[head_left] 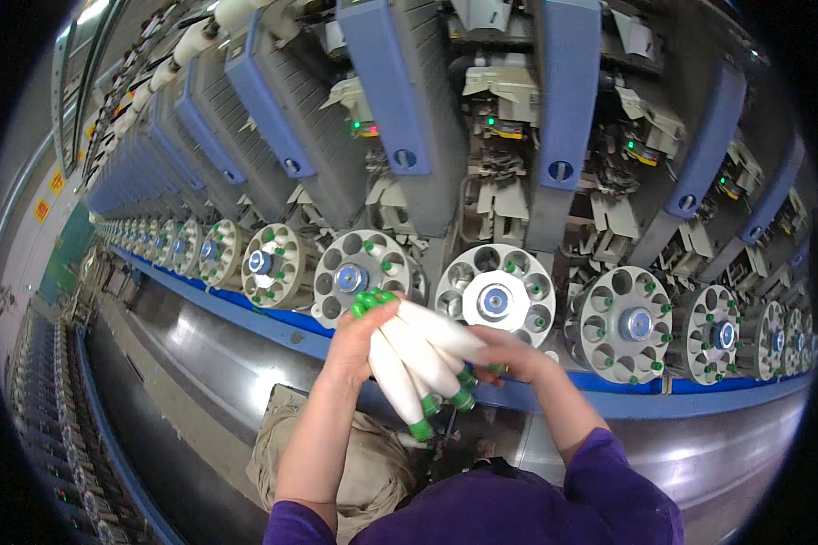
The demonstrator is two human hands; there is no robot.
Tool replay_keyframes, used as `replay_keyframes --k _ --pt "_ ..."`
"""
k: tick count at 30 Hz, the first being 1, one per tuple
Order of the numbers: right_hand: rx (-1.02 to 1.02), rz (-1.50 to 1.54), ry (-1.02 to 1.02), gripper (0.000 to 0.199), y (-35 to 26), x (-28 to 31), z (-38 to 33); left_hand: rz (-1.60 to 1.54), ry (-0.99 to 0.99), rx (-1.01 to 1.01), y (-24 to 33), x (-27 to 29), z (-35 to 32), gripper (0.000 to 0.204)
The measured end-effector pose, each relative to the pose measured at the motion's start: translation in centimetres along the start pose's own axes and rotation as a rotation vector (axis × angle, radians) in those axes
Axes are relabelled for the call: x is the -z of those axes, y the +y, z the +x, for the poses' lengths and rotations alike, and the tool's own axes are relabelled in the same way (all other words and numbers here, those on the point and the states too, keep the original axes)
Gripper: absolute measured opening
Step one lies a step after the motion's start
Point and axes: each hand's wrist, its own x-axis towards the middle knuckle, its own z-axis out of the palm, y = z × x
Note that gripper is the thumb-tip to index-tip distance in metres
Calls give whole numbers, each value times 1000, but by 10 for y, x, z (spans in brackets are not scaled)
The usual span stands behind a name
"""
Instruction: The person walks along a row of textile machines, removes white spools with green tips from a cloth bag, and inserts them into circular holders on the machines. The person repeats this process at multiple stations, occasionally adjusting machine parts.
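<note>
L hand (359, 341) grips bobbins (418, 359) | R hand (509, 354) on bundle | magazine (495, 300) just above

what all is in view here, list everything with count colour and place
yarn bobbins: a handful, exact count unclear, white with green tube ends, bunched in both hands at centre
round magazines: a long row, pale grey with green pegs and blue hubs, along the machine front
machine panels: several, blue and grey, slanting above the magazines
indicator lights: a few, green, among the upper mechanisms
rail: one, blue, under the magazines
trough: one, shiny metal, below the rail
cloth bag: one, tan, below the hands
left hand: gripping the bobbins, purple sleeve
right hand: on the bobbins' lower ends, purple sleeve
</note>
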Motion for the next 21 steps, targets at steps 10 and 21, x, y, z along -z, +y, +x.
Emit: replay_keyframes --k 10,21 --pt "-39 779 -103 44 57 -16 8 -318 13 -99 -19 14 31 29" --pt "1219 923 1446 20 85 105 -198 -258 30 -198 -6 47 16 30"
